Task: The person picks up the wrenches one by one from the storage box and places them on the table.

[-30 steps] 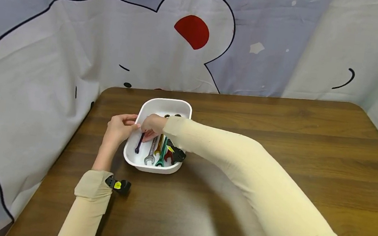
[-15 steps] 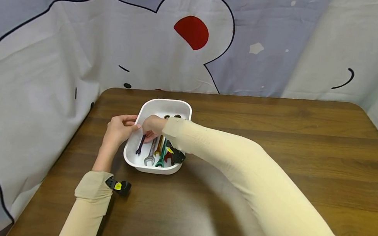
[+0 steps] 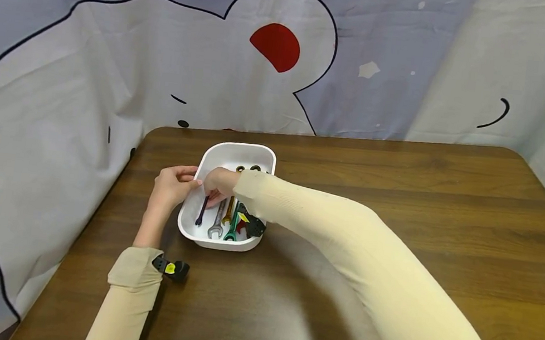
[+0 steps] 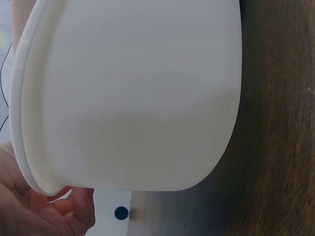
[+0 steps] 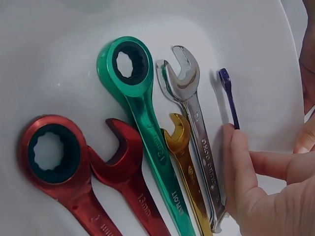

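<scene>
Inside a white plastic bin (image 3: 225,246), my right hand (image 3: 219,182) pinches a small purple wrench (image 5: 230,98), whose far part the fingers hide. The wrench lies along the bin's left side. Beside it, in the right wrist view, are a silver open-end wrench (image 5: 199,128), a short gold wrench (image 5: 184,157), a green ratchet wrench (image 5: 147,128) and red wrenches (image 5: 125,172) at the left. My left hand (image 3: 168,187) holds the bin's left rim, thumb on the rim and fingers outside, as the left wrist view (image 4: 54,211) also shows.
The bin stands on a brown wooden table (image 3: 398,218), near its left back part. Behind the table hangs a printed curtain (image 3: 164,56). A black wrist camera (image 3: 253,225) on my right wrist sits low over the bin's right side.
The purple wrench has shifted slightly toward the bin's near end, with my right hand still at it. My left hand stays on the rim.
</scene>
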### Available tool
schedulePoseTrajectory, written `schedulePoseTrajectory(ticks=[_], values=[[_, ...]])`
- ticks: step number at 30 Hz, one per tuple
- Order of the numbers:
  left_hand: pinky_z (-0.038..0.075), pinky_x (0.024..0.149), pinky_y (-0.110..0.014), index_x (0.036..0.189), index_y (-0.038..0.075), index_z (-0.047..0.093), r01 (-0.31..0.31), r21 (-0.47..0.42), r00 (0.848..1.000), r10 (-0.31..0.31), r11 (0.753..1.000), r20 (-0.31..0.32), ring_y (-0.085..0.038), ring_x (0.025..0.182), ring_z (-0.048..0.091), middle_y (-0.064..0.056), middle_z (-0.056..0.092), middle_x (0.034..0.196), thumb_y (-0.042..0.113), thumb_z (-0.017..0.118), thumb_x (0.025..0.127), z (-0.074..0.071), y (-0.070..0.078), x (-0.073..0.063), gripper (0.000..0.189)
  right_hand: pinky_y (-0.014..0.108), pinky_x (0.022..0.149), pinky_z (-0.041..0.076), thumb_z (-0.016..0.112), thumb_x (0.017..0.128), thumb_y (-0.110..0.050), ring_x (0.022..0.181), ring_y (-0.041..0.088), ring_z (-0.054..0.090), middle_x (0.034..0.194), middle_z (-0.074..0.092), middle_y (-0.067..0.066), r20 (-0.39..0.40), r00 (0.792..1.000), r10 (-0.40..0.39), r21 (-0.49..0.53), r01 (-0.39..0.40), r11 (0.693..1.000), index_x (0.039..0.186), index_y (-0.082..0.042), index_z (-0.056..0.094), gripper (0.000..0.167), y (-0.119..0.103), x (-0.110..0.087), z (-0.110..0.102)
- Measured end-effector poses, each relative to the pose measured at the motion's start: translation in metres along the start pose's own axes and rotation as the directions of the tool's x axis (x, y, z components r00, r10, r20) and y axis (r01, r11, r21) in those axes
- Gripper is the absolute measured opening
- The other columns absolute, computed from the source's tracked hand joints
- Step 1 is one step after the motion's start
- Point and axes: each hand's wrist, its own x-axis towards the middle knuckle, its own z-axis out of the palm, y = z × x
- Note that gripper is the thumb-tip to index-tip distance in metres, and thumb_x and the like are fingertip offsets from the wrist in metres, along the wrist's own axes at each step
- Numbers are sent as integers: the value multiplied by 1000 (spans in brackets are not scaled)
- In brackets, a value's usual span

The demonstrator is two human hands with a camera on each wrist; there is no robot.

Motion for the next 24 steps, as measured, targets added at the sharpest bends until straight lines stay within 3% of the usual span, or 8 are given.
schedulePoseTrajectory(ticks=[3, 8, 12, 15, 19, 20, 22, 24], values=[[51, 93, -43, 133, 3, 56, -5, 1, 1000, 5, 1000, -4, -33, 112, 62, -21, 65, 120, 17, 63, 92, 0, 0, 0, 43, 42, 54, 57, 61, 78, 12, 67, 37, 68, 82, 67, 22, 19, 1000, 5, 19, -6, 1000, 88, 6, 64, 12, 1, -27, -6], [51, 92, -42, 132, 3, 57, -7, 7, 1000, 7, 1000, -10, -33, 112, 62, -21, 65, 120, 17, 64, 92, 0, 0, -1, 43, 39, 53, 57, 59, 81, 11, 64, 34, 66, 78, 64, 20, 10, 1000, -7, 7, 7, 1000, 88, 6, 61, 9, 6, -101, -22], [52, 91, -42, 132, 2, 57, -6, 8, 1000, 7, 1000, -16, -33, 111, 63, -22, 65, 120, 17, 64, 92, 0, 1, -2, 43, 36, 59, 58, 58, 83, 9, 71, 32, 68, 85, 64, 18, -1, 1000, -8, 5, 8, 1000, 92, 5, 60, 10, 7, -154, -35], [52, 91, -43, 131, 2, 58, -7, 3, 1000, 7, 1000, -22, -34, 110, 63, -22, 65, 120, 17, 64, 92, 0, 2, -1, 43, 35, 57, 58, 57, 83, 8, 69, 33, 68, 85, 64, 18, 44, 999, -2, 26, 1, 1000, 91, 5, 61, 9, 6, -178, -47], [52, 91, -43, 131, 3, 58, -1, 6, 1000, 1, 1000, -22, -33, 110, 63, -22, 65, 120, 17, 64, 92, 1, 2, -2, 42, 35, 51, 56, 58, 82, 7, 62, 32, 67, 80, 62, 18, 83, 996, -14, 56, 10, 998, 89, 6, 61, 8, 9, -190, -60], [52, 91, -43, 131, 2, 58, -2, 9, 1000, 2, 1000, -23, -33, 110, 63, -22, 65, 120, 17, 64, 92, 1, 2, -2, 42, 34, 54, 57, 57, 83, 4, 65, 30, 68, 84, 63, 17, 71, 997, -20, 58, 16, 998, 93, 5, 61, 10, 11, -210, -62], [52, 91, -42, 131, 3, 58, 2, 9, 1000, -1, 1000, -22, -33, 110, 63, -22, 66, 119, 16, 64, 92, 2, 2, -2, 42, 31, 61, 58, 57, 87, 1, 73, 27, 70, 92, 64, 15, 53, 998, -30, 55, 27, 998, 102, 3, 62, 16, 15, -231, -65], [52, 91, -42, 131, 3, 58, 6, 5, 1000, -6, 1000, -20, -33, 109, 63, -22, 65, 120, 16, 64, 92, 3, 2, -2, 42, 31, 64, 58, 57, 87, 1, 79, 29, 70, 96, 63, 16, 66, 997, -42, 81, 36, 996, 105, 3, 61, 18, 17, -242, -68]])
